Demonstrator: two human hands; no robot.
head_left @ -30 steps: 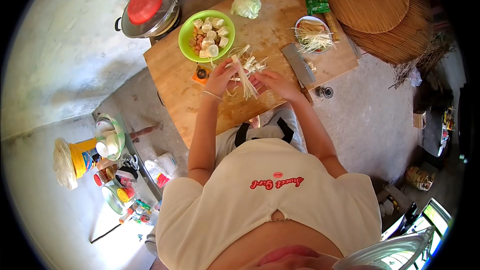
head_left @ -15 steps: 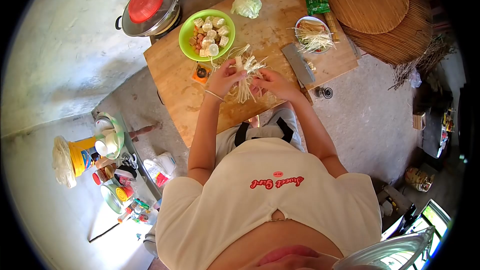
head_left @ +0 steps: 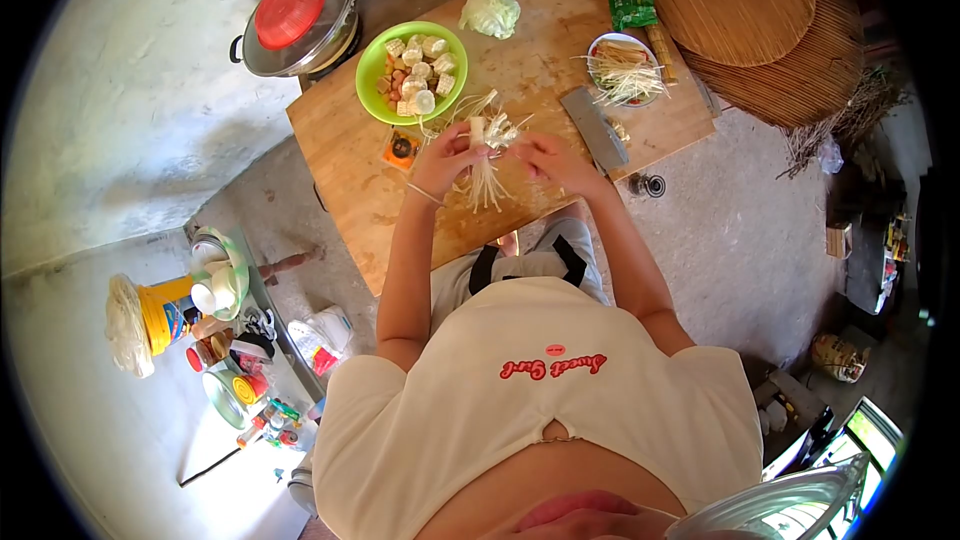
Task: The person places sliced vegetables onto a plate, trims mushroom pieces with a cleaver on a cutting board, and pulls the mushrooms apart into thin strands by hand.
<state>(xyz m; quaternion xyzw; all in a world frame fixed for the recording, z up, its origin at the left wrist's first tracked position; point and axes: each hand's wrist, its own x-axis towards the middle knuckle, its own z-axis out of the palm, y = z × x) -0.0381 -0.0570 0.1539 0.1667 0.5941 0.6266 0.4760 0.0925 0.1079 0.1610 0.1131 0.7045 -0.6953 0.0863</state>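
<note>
A loose bundle of pale enoki mushrooms [head_left: 487, 185] is held over the near part of the wooden board [head_left: 370, 215]. My left hand [head_left: 445, 162] grips it from the left, with fingers closed around the stems. On the other side, my right hand [head_left: 556, 164] pinches at the strands with its fingertips, which are partly hidden. Some strands hang down toward me and others stick out beyond the left hand. A small orange packet [head_left: 401, 148] lies left of my left hand. A cleaver [head_left: 594, 128] rests flat to the right of my right hand.
A green bowl [head_left: 363, 90] with corn pieces and reddish chunks stands at the back left, near a lidded pan [head_left: 335, 30]. A cabbage [head_left: 490, 13] lies at the back. On the right are a white bowl [head_left: 596, 41] with thin strands and a green packet [head_left: 632, 10].
My right hand has drawn slightly to the right, away from the left hand. The bundle's spread strands look narrower between the hands. My left hand stays about where it was.
</note>
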